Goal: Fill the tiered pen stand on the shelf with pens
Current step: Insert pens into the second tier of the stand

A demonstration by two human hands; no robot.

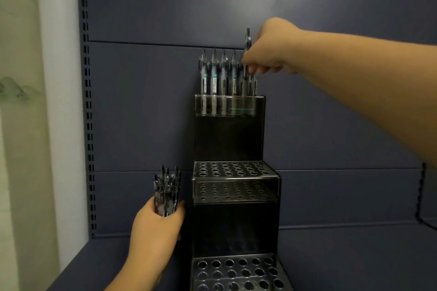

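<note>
A black three-tiered stand (pixel 228 139) sits on a dark blue shelf (pixel 354 257), against the shelf's back panel (pixel 165 7). The right hand (pixel 272 51) pinches one pen (pixel 247 59) above the right end of the top tier, its lower part beside the upright pens (pixel 218 71) already standing in that tier (four show clearly to its left). The left hand (pixel 157 223) grips a bundle of pens (pixel 166 190), held upright just left of the stand's middle tier. The holes of the middle and bottom tiers show no pens.
</note>
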